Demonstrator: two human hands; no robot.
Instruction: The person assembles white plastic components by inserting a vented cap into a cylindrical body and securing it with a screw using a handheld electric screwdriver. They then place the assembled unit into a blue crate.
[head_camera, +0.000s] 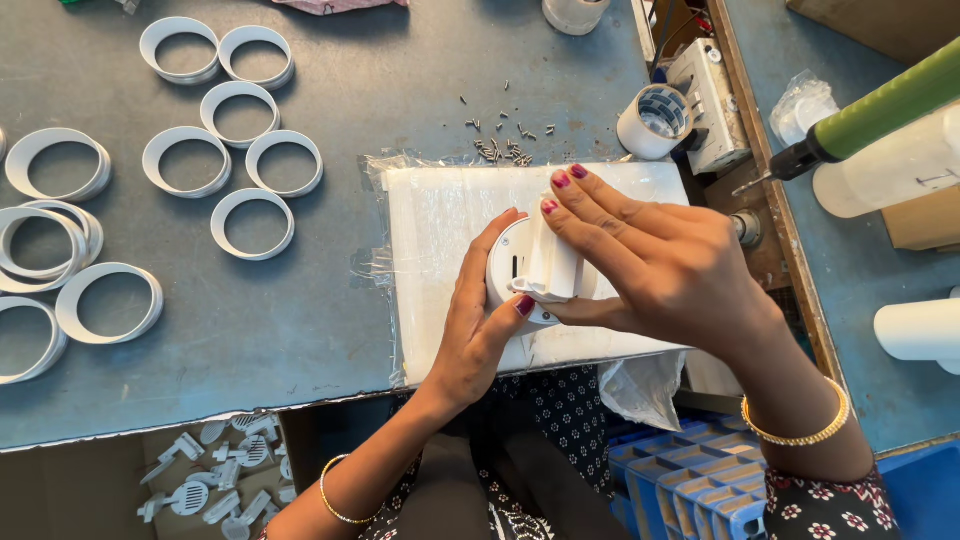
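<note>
Head view, looking down on a grey-blue bench (300, 330).

Containers: cardboard box (215, 480) below the bench's front edge, near its left end, holds loose white plastic parts, incl. small round grilles and clip-like pieces. Blue crates (690, 490) sit below the front edge toward the right; contents can't be made out. Clear plastic bag (805, 100) at the far right, beyond the wooden strip; contents unclear.

Work piece: white round plastic housing (515, 270), disc-shaped w/ a short dark slot on its face, and a white bracket-like part (555, 265) lying across it. It rests on a white slab wrapped in clear film (450, 210), set at the bench's front edge, approx. mid-width.

Hands: left hand (475, 320) cups the housing's left rim, thumb under its near edge, fingers curved up its side. Right hand (660, 265) lies flat over the bracket, fingers extended and pressing it onto the housing.

Other: white plastic rings (250, 225) scattered over the bench's left half. Small screws (500, 145) lie loose just behind the slab. White cup-like part w/ grille (655, 120) stands near the slab's far right corner. Green-handled screwdriver (870, 115) hangs at the right.
</note>
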